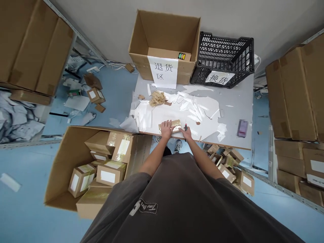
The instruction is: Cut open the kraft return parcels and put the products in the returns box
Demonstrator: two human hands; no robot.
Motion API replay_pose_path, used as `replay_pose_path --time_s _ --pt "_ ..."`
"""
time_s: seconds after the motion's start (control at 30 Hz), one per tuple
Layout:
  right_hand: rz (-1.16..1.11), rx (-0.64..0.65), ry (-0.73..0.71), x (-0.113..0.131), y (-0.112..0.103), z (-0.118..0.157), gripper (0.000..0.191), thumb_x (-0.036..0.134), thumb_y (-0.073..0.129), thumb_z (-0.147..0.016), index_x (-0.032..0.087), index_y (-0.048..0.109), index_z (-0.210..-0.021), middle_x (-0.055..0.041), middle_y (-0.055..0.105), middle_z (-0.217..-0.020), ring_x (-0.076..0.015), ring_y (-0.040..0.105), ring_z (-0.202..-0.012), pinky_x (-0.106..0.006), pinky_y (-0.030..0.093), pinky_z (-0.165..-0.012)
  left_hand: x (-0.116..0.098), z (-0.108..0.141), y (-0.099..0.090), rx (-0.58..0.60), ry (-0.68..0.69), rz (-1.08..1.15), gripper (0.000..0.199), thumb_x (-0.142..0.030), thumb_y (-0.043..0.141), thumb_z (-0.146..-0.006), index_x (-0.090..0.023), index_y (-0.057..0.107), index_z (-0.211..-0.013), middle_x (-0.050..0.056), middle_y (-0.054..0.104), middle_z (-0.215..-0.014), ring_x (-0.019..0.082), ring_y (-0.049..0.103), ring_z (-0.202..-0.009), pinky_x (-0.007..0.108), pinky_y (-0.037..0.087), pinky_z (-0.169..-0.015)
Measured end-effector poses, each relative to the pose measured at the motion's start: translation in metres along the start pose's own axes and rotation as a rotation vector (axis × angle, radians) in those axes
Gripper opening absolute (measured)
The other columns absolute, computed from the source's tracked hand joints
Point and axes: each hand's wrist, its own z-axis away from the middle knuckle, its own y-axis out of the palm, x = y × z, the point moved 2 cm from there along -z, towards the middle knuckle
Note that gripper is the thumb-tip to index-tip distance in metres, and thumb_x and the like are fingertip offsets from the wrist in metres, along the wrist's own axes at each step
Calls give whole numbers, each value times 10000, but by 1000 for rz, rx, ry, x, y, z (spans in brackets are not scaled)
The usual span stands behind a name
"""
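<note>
A small flat brown parcel (174, 125) wrapped in shiny tape lies at the near edge of the grey table (238, 101). My left hand (166, 128) rests flat on its left end, fingers spread. My right hand (186, 133) sits at the parcel's right end and grips a small red and black cutter (185, 127), its tip pointing away from me. White paper scraps (194, 109) and a heap of brown tape bits (157, 98) lie just beyond the parcel.
An open cardboard box (164, 45) with a white label stands at the table's back, a black plastic crate (224, 60) beside it. A large floor carton (63, 162) of taped parcels sits left; more parcels (229, 167) lie right. Stacked cartons (296, 91) line both sides.
</note>
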Motion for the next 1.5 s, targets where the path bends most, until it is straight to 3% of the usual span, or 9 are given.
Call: replay_pose_path --time_s 0.2,0.37,0.5,0.7,0.9,1.07,1.17,1.33,1.5 --pt "-13 -101 1 51 11 -42 533 579 801 -833 234 568 -1165 -76 739 -1144 -237 651 -994 -300 501 -854 5 38 8 -53 -104 -65 630 -409 441 -1123 -148 452 -1696 224 446 -1737 424 408 -1578 602 295 -1316" --pt "-6 -11 31 84 5 -60 487 468 857 -886 179 596 -1177 -75 735 -1135 -190 607 -951 -277 506 -836 20 38 12 -6 -182 73 825 -402 689 -1009 -155 372 -1729 238 544 -1634 412 523 -1502 536 431 -1239" --pt "-142 151 89 67 -11 -38 264 460 633 -1066 196 643 -1062 -59 735 -933 -179 644 -791 -273 564 -710 36 20 6 85 -311 316 1122 -391 896 -829 -118 305 -1743 265 539 -1639 410 527 -1529 508 472 -1215" --pt "-563 480 298 35 -14 13 367 413 785 -945 227 700 -1250 -71 784 -966 -206 743 -812 -322 663 -730 42 15 8 221 -232 673 983 -528 897 -834 -206 477 -1663 149 676 -1550 329 693 -1361 459 547 -1165" --pt "-677 405 154 41 -24 24 477 362 761 -934 284 699 -1401 -99 767 -1381 -262 736 -1256 -367 664 -962 50 13 18 202 -328 954 805 -604 716 -966 -186 529 -1628 151 703 -1524 281 710 -1339 433 594 -1108" --pt "-731 470 225 44 -13 21 476 329 725 -902 265 691 -1372 -97 704 -1521 -272 728 -1298 -389 667 -964 61 8 18 -13 -538 687 611 -561 567 -1052 -160 658 -1505 147 770 -1411 284 690 -1361 461 558 -1151" --pt "-724 470 233 44 -6 17 522 317 721 -866 246 690 -1383 -117 744 -1453 -280 764 -1219 -405 665 -963 66 8 11 -47 -534 620 608 -602 485 -1078 -165 712 -1435 147 759 -1434 319 671 -1389 468 535 -1173" --pt "-591 165 98 38 -9 5 466 314 664 -834 226 750 -1283 -94 816 -1265 -254 708 -1316 -348 610 -1036 64 17 7 86 -404 611 671 -578 733 -963 -194 662 -1510 157 725 -1495 335 675 -1393 450 538 -1150" --pt "-459 230 170 33 -4 10 427 296 651 -757 175 778 -1147 -82 836 -1022 -285 774 -1131 -359 630 -945 53 16 18 -14 -410 856 625 -543 732 -972 -178 693 -1478 139 769 -1424 315 690 -1369 498 530 -1177"
